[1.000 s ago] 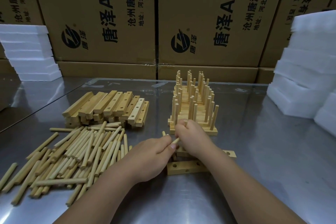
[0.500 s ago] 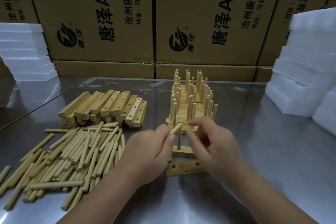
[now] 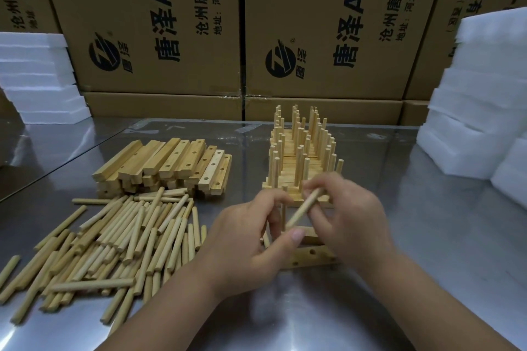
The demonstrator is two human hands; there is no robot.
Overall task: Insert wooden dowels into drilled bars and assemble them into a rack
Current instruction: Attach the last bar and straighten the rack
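Right now, both hands are meeting over the steel worktop (image 3: pixel 399 236), just in front of the finished stack of dowelled bars (image 3: pixel 302 157). The right hand (image 3: pixel 350 216) is pinching the upper end of a loose wooden dowel (image 3: pixel 303 208), its grip clamped on it, with the dowel slanting down to the left. The left hand (image 3: pixel 251 239) is curling its fingers around an upright dowel (image 3: pixel 283 202) standing in a bar (image 3: pixel 306 232), its grip closed on that peg. Another drilled bar (image 3: pixel 309 258) is lying flat just nearer, its holes showing. Loose dowels (image 3: pixel 114 236) are lying scattered to the left, with a pile of drilled bars (image 3: pixel 168 165) behind them. Cardboard boxes (image 3: pixel 328 23) and white foam slabs (image 3: pixel 484 94) are lining the back.
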